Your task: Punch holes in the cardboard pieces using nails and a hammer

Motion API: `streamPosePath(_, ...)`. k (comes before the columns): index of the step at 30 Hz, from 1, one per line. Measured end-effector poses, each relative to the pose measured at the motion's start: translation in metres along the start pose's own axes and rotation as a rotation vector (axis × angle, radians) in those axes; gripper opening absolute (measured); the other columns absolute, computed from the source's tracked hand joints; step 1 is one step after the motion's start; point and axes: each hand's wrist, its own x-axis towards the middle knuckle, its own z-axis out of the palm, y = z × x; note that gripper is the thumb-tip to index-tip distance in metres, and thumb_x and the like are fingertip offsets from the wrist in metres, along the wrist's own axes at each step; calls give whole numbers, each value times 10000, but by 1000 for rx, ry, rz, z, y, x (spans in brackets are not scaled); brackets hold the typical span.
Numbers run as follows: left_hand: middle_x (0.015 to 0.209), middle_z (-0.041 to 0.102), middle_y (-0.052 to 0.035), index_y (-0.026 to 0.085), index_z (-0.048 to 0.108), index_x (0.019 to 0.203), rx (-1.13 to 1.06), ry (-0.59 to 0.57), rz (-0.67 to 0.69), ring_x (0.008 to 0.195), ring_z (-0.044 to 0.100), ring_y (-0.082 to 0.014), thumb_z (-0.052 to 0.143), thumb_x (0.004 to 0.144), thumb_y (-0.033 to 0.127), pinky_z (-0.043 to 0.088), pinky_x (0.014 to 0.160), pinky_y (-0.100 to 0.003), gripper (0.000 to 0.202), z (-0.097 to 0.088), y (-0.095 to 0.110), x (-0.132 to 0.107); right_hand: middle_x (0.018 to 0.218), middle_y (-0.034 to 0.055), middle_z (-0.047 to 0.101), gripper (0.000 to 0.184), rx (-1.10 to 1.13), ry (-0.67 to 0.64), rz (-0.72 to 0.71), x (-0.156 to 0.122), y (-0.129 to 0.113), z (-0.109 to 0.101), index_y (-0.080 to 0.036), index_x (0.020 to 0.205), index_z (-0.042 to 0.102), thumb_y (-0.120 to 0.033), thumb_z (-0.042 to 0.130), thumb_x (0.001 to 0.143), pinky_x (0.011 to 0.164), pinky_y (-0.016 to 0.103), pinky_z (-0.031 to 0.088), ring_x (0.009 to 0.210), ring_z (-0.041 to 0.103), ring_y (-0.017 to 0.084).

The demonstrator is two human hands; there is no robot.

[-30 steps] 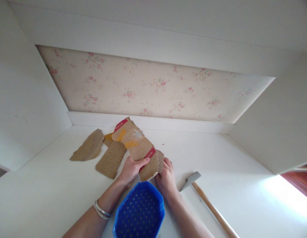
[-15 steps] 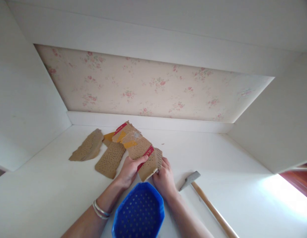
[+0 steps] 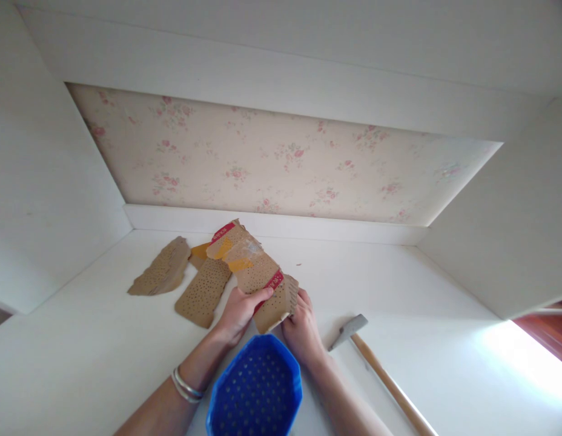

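Note:
A torn piece of brown cardboard (image 3: 256, 266), pricked with many small holes and crossed by red and yellow strips, is held up at the middle. My left hand (image 3: 239, 309) grips its lower left edge, thumb on top over the red strip. At the lower right edge, my right hand (image 3: 301, 324) is closed on the cardboard, its fingertips partly hidden behind it. Just below both hands sits a blue basket (image 3: 254, 387) with a perforated bottom. Two more holed cardboard pieces lie to the left, a rounded one (image 3: 160, 269) and a rectangular one (image 3: 203, 293).
A hammer (image 3: 353, 330) with a wooden handle lies right of my right arm. The white surface (image 3: 81, 357) is bounded by white side panels and a low ledge (image 3: 281, 224) at the back, below floral wallpaper (image 3: 263, 157). A small dark scrap lies near the ledge.
Hardly anything differs. The view has shifted slightly, and both hands keep their hold on the cardboard.

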Motion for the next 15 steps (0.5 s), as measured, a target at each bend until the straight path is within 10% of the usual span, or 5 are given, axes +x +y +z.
streamPosePath(10, 1108, 736, -133, 116, 715, 1071, 64, 283, 141, 1088, 668, -282, 847, 644, 304, 478, 1014, -410, 485, -4, 9, 8, 927, 53, 618, 153, 61, 284, 266, -1, -4, -2, -224, 991, 545, -204, 395, 974, 775, 339, 505, 851, 594, 191)
streamPosePath(15, 1069, 749, -121, 133, 730, 1025, 343, 237, 227, 1033, 692, -273, 805, 693, 321, 504, 975, -400, 389, -3, 8, 4, 843, -14, 595, 104, 97, 159, 256, -5, -15, -3, -245, 1034, 532, -291, 502, 945, 688, 276, 495, 688, 564, 146)
